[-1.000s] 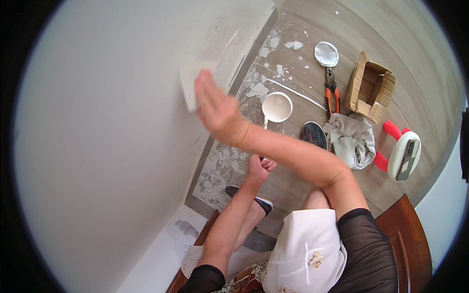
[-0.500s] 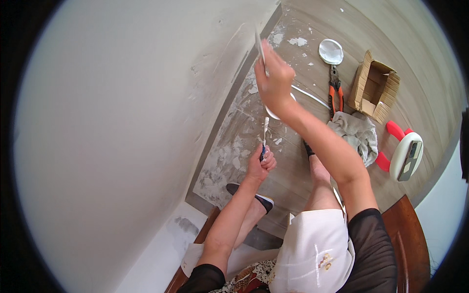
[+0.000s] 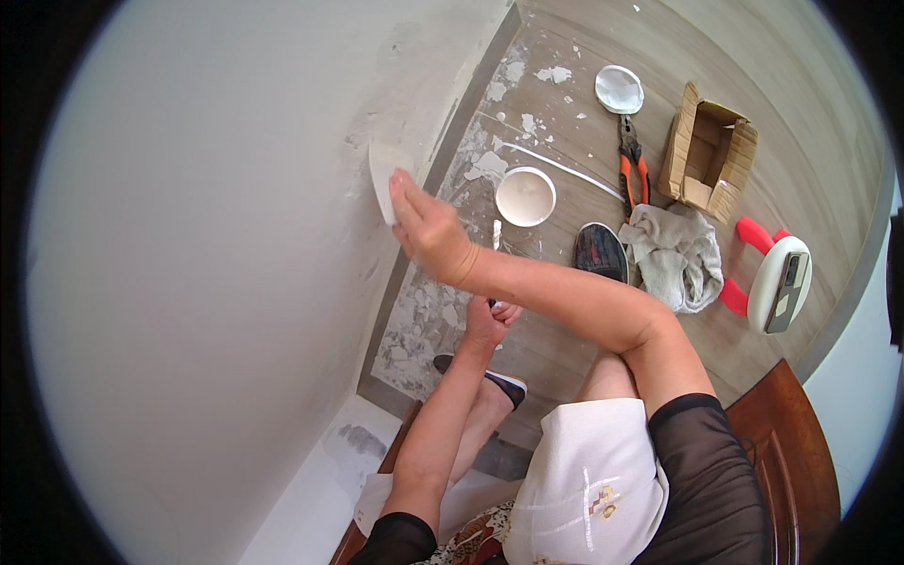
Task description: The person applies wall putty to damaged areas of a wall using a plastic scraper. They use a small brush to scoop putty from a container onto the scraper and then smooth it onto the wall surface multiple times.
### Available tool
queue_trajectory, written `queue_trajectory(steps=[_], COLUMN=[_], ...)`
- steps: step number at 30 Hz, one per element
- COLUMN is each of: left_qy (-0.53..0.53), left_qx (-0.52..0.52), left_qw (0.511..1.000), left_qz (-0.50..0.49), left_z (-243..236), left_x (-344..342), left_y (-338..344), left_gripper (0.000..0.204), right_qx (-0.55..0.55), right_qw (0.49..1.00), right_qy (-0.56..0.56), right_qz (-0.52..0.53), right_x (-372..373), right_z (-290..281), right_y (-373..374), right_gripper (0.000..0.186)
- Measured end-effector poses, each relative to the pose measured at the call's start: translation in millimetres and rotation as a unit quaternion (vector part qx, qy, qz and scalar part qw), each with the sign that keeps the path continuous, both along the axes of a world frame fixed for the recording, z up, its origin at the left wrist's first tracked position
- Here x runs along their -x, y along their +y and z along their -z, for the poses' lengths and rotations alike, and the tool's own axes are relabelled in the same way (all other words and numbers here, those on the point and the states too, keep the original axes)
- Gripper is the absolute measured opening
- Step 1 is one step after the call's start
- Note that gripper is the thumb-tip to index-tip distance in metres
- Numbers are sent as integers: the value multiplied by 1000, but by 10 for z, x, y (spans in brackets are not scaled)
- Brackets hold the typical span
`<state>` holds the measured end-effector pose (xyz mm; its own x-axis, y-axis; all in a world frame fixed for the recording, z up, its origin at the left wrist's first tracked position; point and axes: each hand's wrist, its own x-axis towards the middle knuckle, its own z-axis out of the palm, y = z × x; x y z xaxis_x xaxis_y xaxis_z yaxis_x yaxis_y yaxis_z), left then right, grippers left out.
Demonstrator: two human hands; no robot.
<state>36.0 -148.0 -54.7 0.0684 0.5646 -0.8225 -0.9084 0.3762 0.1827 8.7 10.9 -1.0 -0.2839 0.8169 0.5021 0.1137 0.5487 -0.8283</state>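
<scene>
My right hand (image 3: 431, 234) grips a thin whitish scraper blade (image 3: 381, 177), held at the grey-white wall (image 3: 235, 245) beside a scuffed, dirty patch low down. Below my right forearm, my left hand (image 3: 486, 322) is closed around the dark blue handle of a slim tool. The tool's tip (image 3: 497, 233), coated in white paste, shows past the forearm, which hides its middle. Just beyond that tip, a round white tub (image 3: 553, 209) of creamy paste (image 3: 524, 196) stands on the floor.
White flakes (image 3: 488, 165) litter the floor along the baseboard. Farther right are a white round lid (image 3: 619, 88), orange-handled pliers (image 3: 629, 160), an open cardboard box (image 3: 674, 160), a grey cloth (image 3: 670, 254) and a white-and-red stool (image 3: 765, 273) carrying a phone (image 3: 787, 294). My shoe (image 3: 600, 250) is near the cloth.
My right hand has swung left and nearer with the scraper, from beyond the tub to the wall. This uncovers the tub; the forearm now covers part of the left hand's tool.
</scene>
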Motion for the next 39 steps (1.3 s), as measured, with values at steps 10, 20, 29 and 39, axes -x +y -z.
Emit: queue_trajectory(steps=[10, 20, 29, 39], left_qy=[13, -32, 60, -4], left_qx=[4, -29, 72, -32], left_qw=[999, 999, 995, 999], left_qz=[38, 7, -33, 12], left_z=[46, -46, -31, -16], left_x=[70, -33, -79, -29], left_y=[-159, 75, 133, 89], left_gripper=[38, 43, 31, 43], right_qx=[122, -87, -122, 56], right_qw=[990, 984, 992, 997], right_qy=[63, 54, -9, 2], right_qz=[-29, 148, -19, 62], right_x=[-440, -82, -43, -569], right_z=[-230, -307, -401, -64], right_y=[49, 1045, 150, 567], right_gripper=[45, 48, 46, 46])
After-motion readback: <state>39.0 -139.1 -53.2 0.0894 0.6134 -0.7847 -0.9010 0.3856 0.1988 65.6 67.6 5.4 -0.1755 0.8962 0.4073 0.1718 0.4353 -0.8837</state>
